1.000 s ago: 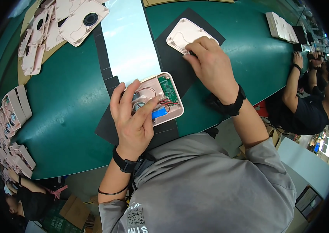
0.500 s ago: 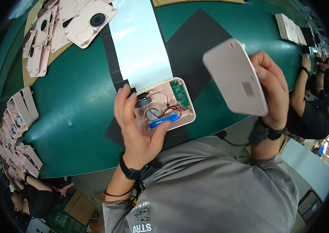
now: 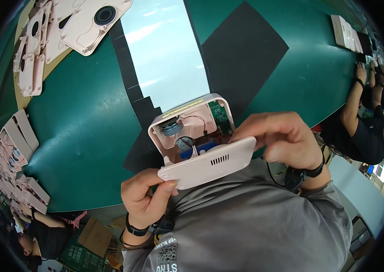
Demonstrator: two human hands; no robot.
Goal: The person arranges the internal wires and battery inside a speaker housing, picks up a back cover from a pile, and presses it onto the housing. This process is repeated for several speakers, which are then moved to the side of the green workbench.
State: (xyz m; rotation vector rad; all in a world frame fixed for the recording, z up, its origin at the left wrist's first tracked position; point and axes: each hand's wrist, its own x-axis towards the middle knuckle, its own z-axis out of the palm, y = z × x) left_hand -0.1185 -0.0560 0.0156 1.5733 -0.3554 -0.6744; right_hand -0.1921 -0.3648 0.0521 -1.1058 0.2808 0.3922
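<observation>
A pale pink plastic cover [image 3: 210,165] with a row of dark slots is tilted along the near side of an open pink housing [image 3: 158,136]. My left hand [image 3: 145,197] pinches the cover's left end between thumb and fingers. At its right end, my right hand [image 3: 287,138] grips the upper corner, fingers closed on the edge. Inside the housing are a round speaker [image 3: 172,127], a green circuit board [image 3: 220,117], thin wires and a blue battery [image 3: 203,148], partly hidden behind the cover.
Several pink panels with black speakers [image 3: 106,16] are piled at the far left. More open housings [image 3: 17,140] stand at the left table edge. A white sheet [image 3: 165,50] and black sheets [image 3: 246,50] lie beyond the housing. People sit at both sides.
My right hand has brought the cover down and left to the housing, turning its slotted face toward me. My left hand has left the housing's inside and taken the cover's left end. The housing now tilts.
</observation>
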